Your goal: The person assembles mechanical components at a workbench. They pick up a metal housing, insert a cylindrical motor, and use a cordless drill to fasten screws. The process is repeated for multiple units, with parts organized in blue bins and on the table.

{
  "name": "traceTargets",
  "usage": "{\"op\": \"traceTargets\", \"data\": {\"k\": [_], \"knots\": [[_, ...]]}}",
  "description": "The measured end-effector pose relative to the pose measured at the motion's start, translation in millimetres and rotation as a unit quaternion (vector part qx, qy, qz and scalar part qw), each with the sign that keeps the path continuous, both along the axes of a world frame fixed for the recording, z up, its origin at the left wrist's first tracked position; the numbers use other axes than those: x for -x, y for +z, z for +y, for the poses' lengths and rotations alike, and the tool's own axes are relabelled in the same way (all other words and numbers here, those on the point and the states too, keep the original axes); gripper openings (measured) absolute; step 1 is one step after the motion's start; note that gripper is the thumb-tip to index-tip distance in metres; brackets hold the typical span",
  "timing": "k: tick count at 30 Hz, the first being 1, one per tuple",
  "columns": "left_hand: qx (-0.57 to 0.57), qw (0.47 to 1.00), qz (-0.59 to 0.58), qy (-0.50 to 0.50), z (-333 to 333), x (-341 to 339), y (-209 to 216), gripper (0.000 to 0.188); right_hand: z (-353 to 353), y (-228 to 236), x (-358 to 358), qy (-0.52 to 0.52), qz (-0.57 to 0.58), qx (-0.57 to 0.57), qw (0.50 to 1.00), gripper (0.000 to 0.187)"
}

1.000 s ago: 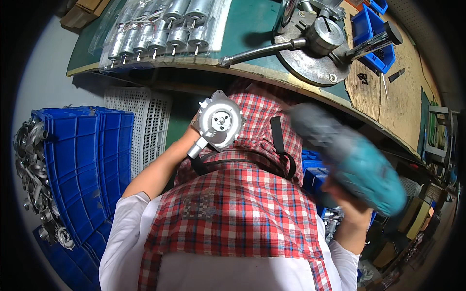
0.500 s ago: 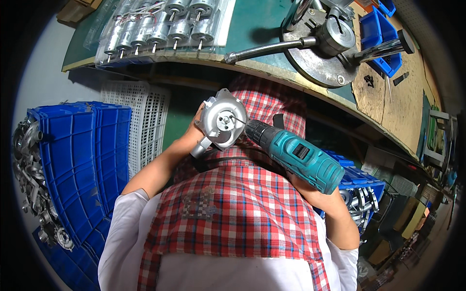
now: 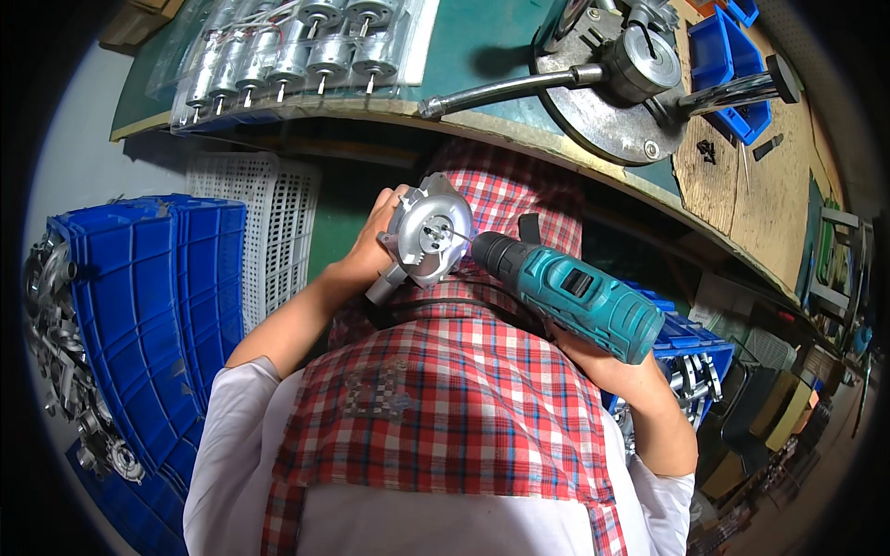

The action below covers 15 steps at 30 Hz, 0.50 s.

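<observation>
My left hand [image 3: 378,229] grips a round silver metal blower housing [image 3: 419,264] from its left side, above my lap. A short outlet tube sticks out at its lower left, and a hub with small dark holes or screws sits in its middle. My right hand [image 3: 593,360] is wrapped round the handle of a teal cordless drill [image 3: 584,301]; the drill body hides most of its fingers. From the black chuck a thin bit points left at the hub. Whether the tip touches a screw is too small to tell.
Ahead is a green-topped workbench [image 3: 482,116] with a tray of small motors [image 3: 306,56], a lever press [image 3: 612,102] and a blue parts bin [image 3: 718,56]. Blue crates [image 3: 139,296] and a white basket [image 3: 269,232] stand left. Another blue crate [image 3: 691,343] with metal parts is right.
The housing has tilted slightly and now faces more toward the drill. The drill has shifted a little to the right and down. Both hands keep their hold.
</observation>
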<state>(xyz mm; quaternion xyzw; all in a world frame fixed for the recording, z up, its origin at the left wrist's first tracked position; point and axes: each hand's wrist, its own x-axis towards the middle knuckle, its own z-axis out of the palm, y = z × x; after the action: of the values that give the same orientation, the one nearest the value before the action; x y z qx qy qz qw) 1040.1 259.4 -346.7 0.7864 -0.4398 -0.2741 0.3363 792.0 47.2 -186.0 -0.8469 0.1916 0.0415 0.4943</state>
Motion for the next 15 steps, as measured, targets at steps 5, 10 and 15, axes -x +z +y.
{"op": "traceTargets", "data": {"k": [5, 10, 15], "knots": [[-0.029, 0.995, 0.081, 0.057, -1.1, 0.6, 1.5, 0.056, 2.0, 2.5, -2.3, -0.022, 0.024, -0.027, 0.999, 0.024], [-0.040, 0.995, 0.065, 0.064, -1.1, 1.9, -4.5, 0.053, 5.4, 4.2, 1.5, -0.046, -0.029, -0.042, 0.998, 0.024], [-0.004, 0.995, 0.073, 0.061, 2.9, 0.3, -12.3, 0.049, 7.3, 8.8, 10.3, 0.000, -0.084, 0.020, 0.996, 0.026]]}}
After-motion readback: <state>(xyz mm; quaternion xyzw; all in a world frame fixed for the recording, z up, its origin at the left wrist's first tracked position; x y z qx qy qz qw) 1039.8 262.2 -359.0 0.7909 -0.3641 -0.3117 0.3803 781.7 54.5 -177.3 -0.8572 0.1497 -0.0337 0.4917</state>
